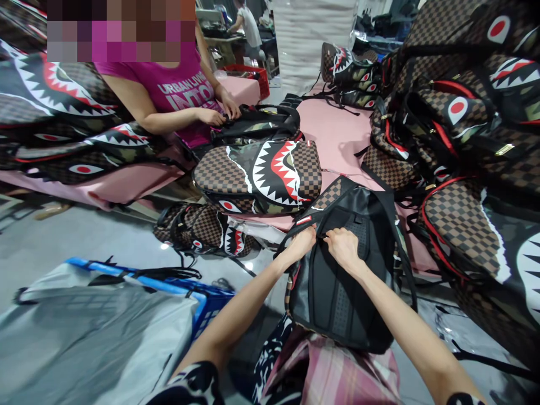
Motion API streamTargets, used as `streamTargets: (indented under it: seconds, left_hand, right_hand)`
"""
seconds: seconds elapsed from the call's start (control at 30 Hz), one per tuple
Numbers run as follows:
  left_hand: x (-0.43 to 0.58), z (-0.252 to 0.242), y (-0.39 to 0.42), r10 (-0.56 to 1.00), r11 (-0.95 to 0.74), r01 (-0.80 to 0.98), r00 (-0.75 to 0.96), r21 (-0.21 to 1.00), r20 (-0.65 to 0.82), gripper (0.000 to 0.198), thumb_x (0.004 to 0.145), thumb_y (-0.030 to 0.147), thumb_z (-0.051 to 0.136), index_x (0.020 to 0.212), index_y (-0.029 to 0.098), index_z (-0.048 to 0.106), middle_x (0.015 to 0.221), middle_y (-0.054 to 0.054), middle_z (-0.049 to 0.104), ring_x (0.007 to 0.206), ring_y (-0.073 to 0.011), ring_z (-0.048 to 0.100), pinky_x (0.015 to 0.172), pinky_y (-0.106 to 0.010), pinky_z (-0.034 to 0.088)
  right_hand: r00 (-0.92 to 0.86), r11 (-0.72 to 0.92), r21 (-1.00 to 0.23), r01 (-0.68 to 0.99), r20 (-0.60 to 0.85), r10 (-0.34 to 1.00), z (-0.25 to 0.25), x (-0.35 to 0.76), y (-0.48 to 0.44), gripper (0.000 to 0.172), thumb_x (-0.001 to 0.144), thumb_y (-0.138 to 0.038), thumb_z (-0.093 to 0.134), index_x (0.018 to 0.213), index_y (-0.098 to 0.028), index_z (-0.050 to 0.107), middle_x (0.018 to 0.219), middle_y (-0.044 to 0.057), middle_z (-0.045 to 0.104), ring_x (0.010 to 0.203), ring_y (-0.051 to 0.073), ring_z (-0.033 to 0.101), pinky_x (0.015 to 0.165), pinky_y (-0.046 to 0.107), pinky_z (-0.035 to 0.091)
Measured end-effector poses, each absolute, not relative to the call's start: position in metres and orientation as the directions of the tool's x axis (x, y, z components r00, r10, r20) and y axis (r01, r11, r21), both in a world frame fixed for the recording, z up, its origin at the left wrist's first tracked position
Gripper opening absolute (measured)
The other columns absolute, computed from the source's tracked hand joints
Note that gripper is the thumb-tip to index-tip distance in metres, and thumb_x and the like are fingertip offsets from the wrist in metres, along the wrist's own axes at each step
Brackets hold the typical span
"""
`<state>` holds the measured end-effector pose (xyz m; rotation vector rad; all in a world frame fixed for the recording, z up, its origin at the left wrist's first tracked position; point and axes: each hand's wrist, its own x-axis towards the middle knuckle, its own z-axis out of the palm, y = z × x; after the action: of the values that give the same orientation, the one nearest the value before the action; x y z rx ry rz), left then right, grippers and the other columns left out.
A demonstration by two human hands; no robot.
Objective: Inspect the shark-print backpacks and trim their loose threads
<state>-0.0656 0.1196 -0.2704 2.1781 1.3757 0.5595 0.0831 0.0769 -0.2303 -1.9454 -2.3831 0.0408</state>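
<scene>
A black backpack (358, 315) leans toward me at the pink table's edge with its padded back panel facing up. Brown checks show at its top and side. My left hand (302, 242) is closed on a black shoulder strap, just below a small red label. Close beside it, my right hand (343, 247) pinches with thumb and fingers over the panel; what lies in that pinch is too small to make out. Just beyond, a checked backpack (223, 174) with a shark-mouth print lies on the table.
Across the pink table (333, 124), a co-worker in a magenta shirt (185, 84) handles another black bag (261, 126). Shark-print backpacks (459, 225) are piled at right, with more at left. A blue crate (211, 309) draped in grey sheeting stands at lower left; one backpack (198, 225) sits below the table edge.
</scene>
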Motion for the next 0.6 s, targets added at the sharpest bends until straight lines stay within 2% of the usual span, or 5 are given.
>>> streamTargets:
  seconds: [0.13, 0.37, 0.43, 0.53, 0.6]
  left_hand:
    - [-0.065, -0.274, 0.12, 0.907, -0.376, 0.688, 0.411, 0.621, 0.094, 0.022, 0.072, 0.005, 0.04, 0.076, 0.015, 0.058, 0.102, -0.014, 0.059, 0.097, -0.0239, 0.055, 0.095, -0.037, 0.039]
    - [-0.065, -0.274, 0.12, 0.915, -0.359, 0.674, 0.391, 0.646, 0.101, 0.02, 0.073, 0.004, 0.041, 0.077, 0.013, 0.058, 0.098, -0.01, 0.06, 0.095, -0.0206, 0.056, 0.093, -0.036, 0.041]
    - [-0.073, -0.266, 0.119, 0.912, -0.363, 0.653, 0.394, 0.665, 0.111, 0.019, 0.076, 0.006, 0.041, 0.075, 0.014, 0.059, 0.101, -0.009, 0.06, 0.096, -0.0188, 0.057, 0.091, -0.032, 0.042]
    - [-0.09, -0.254, 0.113, 0.829, -0.418, 0.547, 0.557, 0.725, 0.058, 0.029, 0.086, 0.019, 0.04, 0.067, 0.016, 0.063, 0.103, -0.003, 0.062, 0.097, -0.0154, 0.057, 0.089, -0.025, 0.043]
    - [-0.097, -0.253, 0.107, 0.769, -0.459, 0.526, 0.638, 0.716, 0.024, 0.031, 0.087, 0.027, 0.042, 0.07, 0.018, 0.067, 0.106, 0.0, 0.063, 0.098, -0.0145, 0.058, 0.089, -0.024, 0.042]
  right_hand:
    - [-0.198, 0.2, -0.047, 0.979, 0.028, 0.98, -0.231, 0.082, 0.079, 0.019, 0.087, -0.029, 0.047, 0.087, -0.019, 0.064, 0.085, 0.007, 0.065, 0.084, 0.021, 0.055, 0.068, 0.03, 0.034]
    - [-0.201, 0.201, -0.06, 0.978, 0.015, 0.98, -0.232, 0.079, 0.083, 0.019, 0.087, -0.026, 0.047, 0.084, -0.019, 0.064, 0.085, 0.007, 0.066, 0.085, 0.021, 0.057, 0.069, 0.03, 0.036]
    - [-0.151, 0.154, -0.125, 0.98, 0.028, 0.988, -0.232, 0.084, 0.083, 0.019, 0.086, -0.028, 0.048, 0.086, -0.021, 0.065, 0.087, 0.005, 0.068, 0.085, 0.02, 0.058, 0.069, 0.029, 0.037]
    - [0.003, 0.008, -0.279, 0.96, 0.038, 0.999, -0.232, 0.098, 0.079, 0.02, 0.085, -0.033, 0.05, 0.094, -0.025, 0.065, 0.095, 0.001, 0.069, 0.088, 0.018, 0.06, 0.069, 0.027, 0.039]
    - [0.077, -0.066, -0.35, 0.935, 0.017, 0.997, -0.232, 0.107, 0.074, 0.021, 0.083, -0.036, 0.053, 0.098, -0.026, 0.065, 0.097, 0.001, 0.069, 0.09, 0.018, 0.061, 0.07, 0.027, 0.04]
